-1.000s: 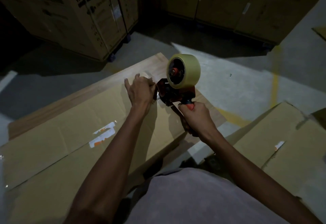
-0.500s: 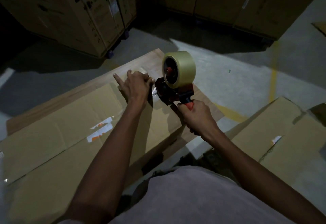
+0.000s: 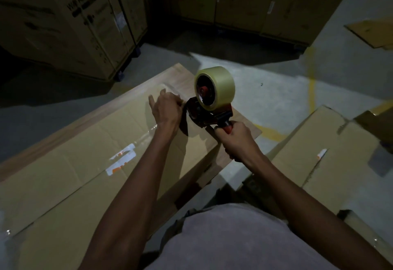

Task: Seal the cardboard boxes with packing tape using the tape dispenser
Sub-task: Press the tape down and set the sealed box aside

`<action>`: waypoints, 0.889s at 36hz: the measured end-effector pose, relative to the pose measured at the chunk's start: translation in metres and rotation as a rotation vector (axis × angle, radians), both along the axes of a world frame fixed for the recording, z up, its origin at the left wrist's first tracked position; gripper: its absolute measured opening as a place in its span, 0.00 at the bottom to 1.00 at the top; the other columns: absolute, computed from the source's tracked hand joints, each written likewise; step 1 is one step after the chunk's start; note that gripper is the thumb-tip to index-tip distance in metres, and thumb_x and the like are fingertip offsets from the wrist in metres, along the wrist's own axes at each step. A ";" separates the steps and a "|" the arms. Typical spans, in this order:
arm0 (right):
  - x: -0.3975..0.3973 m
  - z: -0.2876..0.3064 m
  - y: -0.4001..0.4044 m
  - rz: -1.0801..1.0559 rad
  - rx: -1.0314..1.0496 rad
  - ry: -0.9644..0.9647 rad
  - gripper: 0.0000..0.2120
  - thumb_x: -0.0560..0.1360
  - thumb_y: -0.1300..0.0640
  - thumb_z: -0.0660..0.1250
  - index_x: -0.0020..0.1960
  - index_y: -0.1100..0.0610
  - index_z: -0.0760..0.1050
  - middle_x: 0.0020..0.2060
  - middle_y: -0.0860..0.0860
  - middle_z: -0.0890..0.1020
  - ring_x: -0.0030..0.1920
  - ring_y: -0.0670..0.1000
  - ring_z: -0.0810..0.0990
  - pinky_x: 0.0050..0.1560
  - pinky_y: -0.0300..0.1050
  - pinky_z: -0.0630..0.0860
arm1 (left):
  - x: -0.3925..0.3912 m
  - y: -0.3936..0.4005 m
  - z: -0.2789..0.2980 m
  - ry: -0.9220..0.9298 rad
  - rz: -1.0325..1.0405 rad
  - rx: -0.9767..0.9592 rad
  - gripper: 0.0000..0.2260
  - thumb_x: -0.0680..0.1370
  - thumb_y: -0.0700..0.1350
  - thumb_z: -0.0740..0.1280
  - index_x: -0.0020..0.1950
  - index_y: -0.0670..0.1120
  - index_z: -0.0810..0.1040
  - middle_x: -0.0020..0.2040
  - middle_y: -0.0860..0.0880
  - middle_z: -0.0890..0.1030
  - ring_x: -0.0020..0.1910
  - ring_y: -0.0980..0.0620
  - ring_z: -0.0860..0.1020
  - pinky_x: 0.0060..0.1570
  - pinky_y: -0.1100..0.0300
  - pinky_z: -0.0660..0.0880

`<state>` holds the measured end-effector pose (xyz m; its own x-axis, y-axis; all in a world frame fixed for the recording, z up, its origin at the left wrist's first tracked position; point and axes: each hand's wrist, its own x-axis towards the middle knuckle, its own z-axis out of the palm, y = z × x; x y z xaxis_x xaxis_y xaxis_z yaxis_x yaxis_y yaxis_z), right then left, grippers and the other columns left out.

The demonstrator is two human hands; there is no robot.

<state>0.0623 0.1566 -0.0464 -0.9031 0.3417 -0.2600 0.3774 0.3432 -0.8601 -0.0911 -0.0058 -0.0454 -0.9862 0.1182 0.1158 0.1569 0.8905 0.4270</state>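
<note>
Head view is showing the right hand [image 3: 238,140] gripping the red handle of the tape dispenser [image 3: 209,113], fingers wrapped tight around it. A roll of tape [image 3: 214,88] is sitting upright on top of the dispenser. Its front end is resting at the far right part of the flattened cardboard box [image 3: 85,163], which is lying across the near left of the floor [image 3: 276,99]. The left hand [image 3: 167,110] is pressing on the box just left of the dispenser, fingers curled, though whether they are pinching tape is unclear. Another cardboard box [image 3: 340,163] is lying at the near right. Tall cartons [image 3: 74,14] are standing far left.
</note>
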 end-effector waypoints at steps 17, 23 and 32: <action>0.004 0.005 0.005 0.071 0.000 0.019 0.14 0.76 0.44 0.65 0.41 0.54 0.75 0.28 0.52 0.76 0.22 0.50 0.72 0.24 0.43 0.71 | 0.007 -0.004 -0.008 -0.030 0.117 0.004 0.14 0.80 0.60 0.66 0.57 0.55 0.85 0.58 0.48 0.84 0.66 0.49 0.76 0.77 0.41 0.38; 0.010 0.008 0.014 0.127 -0.045 0.009 0.13 0.78 0.46 0.66 0.43 0.56 0.74 0.31 0.53 0.74 0.25 0.51 0.71 0.24 0.44 0.70 | 0.017 0.004 -0.001 -0.014 0.176 0.031 0.13 0.80 0.59 0.67 0.56 0.55 0.86 0.56 0.46 0.84 0.64 0.48 0.77 0.77 0.39 0.39; 0.038 0.007 0.024 0.110 -0.046 0.008 0.14 0.79 0.49 0.66 0.38 0.56 0.72 0.30 0.54 0.74 0.21 0.48 0.71 0.22 0.40 0.68 | 0.023 0.014 0.009 -0.007 0.230 -0.007 0.12 0.78 0.59 0.70 0.54 0.53 0.87 0.54 0.49 0.85 0.59 0.48 0.81 0.77 0.38 0.46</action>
<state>0.0999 0.1806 -0.0394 -0.9367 0.2283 -0.2654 0.3325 0.3427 -0.8786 -0.0678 0.0079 -0.0368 -0.9881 -0.1089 0.1085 -0.0536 0.9055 0.4208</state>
